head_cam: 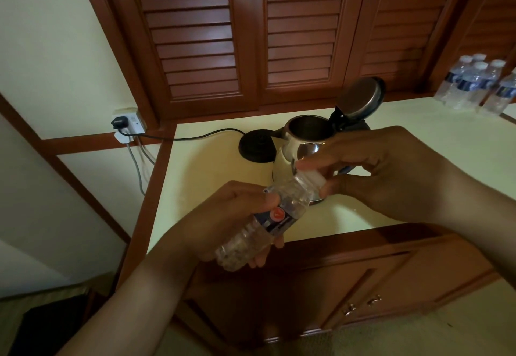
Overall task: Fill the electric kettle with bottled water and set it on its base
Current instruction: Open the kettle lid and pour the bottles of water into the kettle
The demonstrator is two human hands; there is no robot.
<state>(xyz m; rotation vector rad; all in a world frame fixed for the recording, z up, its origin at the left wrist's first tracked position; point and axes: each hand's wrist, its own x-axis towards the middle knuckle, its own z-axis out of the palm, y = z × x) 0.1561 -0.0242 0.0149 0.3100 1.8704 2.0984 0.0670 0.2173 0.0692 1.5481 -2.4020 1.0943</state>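
A small water bottle (262, 220) is gripped around its middle by the left hand (223, 221), tilted with its neck pointing up and to the right. Its white cap (314, 178) is pinched by the fingers of the right hand (385, 171). Just beyond the hands, the steel kettle (304, 143) is seen on the pale worktop (432, 132), lid (360, 98) raised. The black base (257, 146) lies just left of it, unoccupied. More bottles (474, 84) are grouped far right.
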